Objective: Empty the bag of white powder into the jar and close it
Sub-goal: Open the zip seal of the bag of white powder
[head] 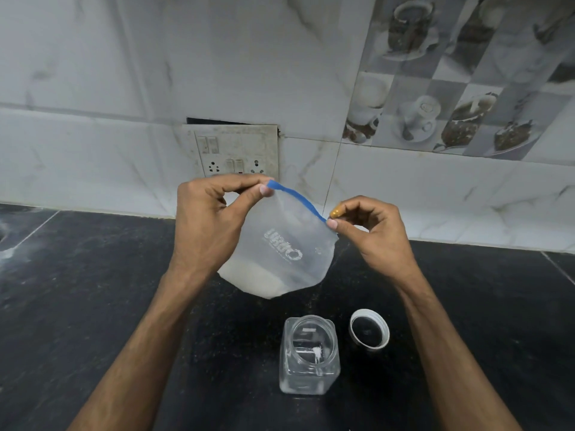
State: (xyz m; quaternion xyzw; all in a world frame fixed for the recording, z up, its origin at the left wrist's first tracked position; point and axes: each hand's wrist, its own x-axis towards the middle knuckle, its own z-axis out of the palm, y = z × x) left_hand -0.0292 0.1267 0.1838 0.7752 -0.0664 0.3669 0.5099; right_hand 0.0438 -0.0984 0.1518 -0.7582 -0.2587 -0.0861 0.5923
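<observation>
A clear zip bag (280, 247) with a blue seal strip hangs above the black counter, with white powder settled in its bottom. My left hand (211, 219) pinches the left end of the blue strip, and my right hand (370, 231) pinches the right end. Below the bag, a clear square jar (308, 356) stands upright and uncovered, with only a trace of white inside. Its white lid (369, 329) lies on the counter just right of the jar, inner side up.
The black stone counter (93, 306) runs to a white tiled wall. A dirty switch and socket plate (233, 150) sits on the wall right behind the bag. Printed cup tiles (451, 73) cover the upper right wall.
</observation>
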